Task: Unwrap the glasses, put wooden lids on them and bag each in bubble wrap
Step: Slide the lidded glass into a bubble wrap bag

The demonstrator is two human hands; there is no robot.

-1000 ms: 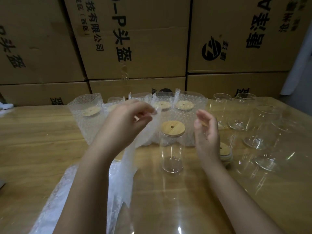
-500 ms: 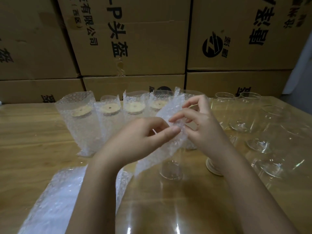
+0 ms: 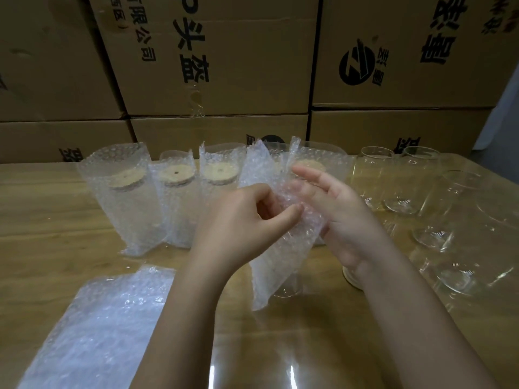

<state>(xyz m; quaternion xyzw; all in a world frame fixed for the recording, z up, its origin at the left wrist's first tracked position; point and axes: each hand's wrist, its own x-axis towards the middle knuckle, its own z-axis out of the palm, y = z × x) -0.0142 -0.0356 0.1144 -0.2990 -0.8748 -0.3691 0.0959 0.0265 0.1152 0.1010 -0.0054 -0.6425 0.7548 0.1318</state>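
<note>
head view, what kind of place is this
Probably a warehouse packing bench: stacked printed cartons behind the table, a row of bagged glasses, bare glasses beside them, and the left hand pinching another bag.

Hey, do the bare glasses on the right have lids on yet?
No, the glasses on the right show open rims, and lids sit only on the bagged ones at left.

Wooden table (image 3: 56, 220): bagged glasses (image 3: 123, 197), bare glasses (image 3: 401, 183)
</note>
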